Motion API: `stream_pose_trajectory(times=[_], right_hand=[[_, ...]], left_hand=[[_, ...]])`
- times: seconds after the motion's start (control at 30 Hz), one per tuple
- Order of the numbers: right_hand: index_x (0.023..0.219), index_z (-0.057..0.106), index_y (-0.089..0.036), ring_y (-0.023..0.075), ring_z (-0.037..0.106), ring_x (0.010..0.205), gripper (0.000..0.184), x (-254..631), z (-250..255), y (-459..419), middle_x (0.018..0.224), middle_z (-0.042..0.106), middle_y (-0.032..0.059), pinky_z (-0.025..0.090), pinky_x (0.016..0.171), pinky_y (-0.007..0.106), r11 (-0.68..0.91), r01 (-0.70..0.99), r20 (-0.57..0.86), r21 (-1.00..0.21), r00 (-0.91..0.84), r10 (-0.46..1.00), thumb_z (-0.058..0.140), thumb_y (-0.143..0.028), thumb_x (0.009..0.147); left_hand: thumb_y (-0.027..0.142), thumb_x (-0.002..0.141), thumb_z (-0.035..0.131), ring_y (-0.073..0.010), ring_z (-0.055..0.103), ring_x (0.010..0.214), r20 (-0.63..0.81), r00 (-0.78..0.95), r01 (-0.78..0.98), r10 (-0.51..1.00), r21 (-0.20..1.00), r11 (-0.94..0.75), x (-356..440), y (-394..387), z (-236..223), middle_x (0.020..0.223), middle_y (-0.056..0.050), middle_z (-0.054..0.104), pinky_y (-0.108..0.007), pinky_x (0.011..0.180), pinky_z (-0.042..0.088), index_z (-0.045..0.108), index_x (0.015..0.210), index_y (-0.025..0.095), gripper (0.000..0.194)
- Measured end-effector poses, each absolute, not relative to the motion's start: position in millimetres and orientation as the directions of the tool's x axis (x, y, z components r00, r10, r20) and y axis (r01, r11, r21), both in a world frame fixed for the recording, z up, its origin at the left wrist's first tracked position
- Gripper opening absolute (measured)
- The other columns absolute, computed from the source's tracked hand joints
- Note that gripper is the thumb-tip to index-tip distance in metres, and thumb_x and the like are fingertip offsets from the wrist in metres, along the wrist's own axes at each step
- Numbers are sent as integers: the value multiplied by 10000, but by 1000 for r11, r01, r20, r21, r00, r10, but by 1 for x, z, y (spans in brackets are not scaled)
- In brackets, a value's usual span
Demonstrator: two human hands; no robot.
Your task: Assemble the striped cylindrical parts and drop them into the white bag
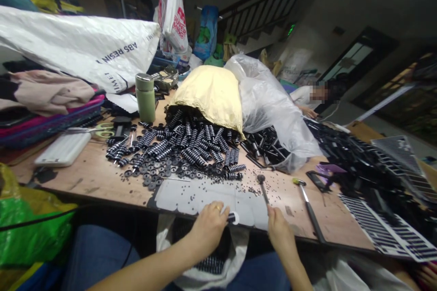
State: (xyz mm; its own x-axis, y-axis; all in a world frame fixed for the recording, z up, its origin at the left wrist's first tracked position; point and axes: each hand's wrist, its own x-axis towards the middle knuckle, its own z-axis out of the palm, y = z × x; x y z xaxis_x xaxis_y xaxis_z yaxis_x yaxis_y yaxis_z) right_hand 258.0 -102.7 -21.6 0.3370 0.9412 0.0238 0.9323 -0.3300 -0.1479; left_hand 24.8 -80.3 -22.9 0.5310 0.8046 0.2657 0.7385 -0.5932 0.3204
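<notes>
cluttered wooden table (102, 177), dim workshop

Head view, down over near table (102, 177)

left hand (209, 228) fingers curled shut; right hand (279, 232) fisted, forearms extended.

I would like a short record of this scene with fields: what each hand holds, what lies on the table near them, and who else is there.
left hand: holds a small black ribbed part at the table edge
right hand: grips the small hammer, head resting on the table
in front: pile of black ribbed parts spilling from a yellow sack, loose black rings
beside: second hammer, green flask
other person: hand at far side
</notes>
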Motion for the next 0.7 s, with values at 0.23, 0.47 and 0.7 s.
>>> stream_pose_trajectory(times=[0.23, 0.47, 0.7], right_hand=[[909, 526, -122, 269, 537, 874, 292, 286, -39, -70, 894, 594, 149, 388, 732, 345, -282, 958, 196, -46, 285, 938, 354, -353, 864], [965, 553, -98, 257, 456, 1047, 224, 271, -18, 47, 1019, 569, 180, 306, 886, 356, -184, 923, 205, -337, 262, 943, 382, -128, 823], [855, 580, -100, 226, 563, 931, 135, 266, 0, 82, 902, 633, 152, 383, 826, 334, -136, 716, 102, -685, 278, 955, 501, -154, 760]], left_hand=[[65, 761, 402, -273, 416, 1090, 342, 281, 918, 897, 177, -355, -33, 24, 3, 1179, -168, 479, -400, 836, 378, 449, 1233, 154, 482], [-18, 730, 317, -203, 488, 1006, 246, 586, 774, 772, 112, -623, -56, 71, -14, 1010, -80, 603, -494, 960, 238, 561, 1078, 211, 483], [119, 744, 398, -195, 509, 963, 422, 258, 594, 869, 640, -487, -45, 55, -12, 1011, -111, 554, -352, 864, 396, 530, 1071, 124, 353]])
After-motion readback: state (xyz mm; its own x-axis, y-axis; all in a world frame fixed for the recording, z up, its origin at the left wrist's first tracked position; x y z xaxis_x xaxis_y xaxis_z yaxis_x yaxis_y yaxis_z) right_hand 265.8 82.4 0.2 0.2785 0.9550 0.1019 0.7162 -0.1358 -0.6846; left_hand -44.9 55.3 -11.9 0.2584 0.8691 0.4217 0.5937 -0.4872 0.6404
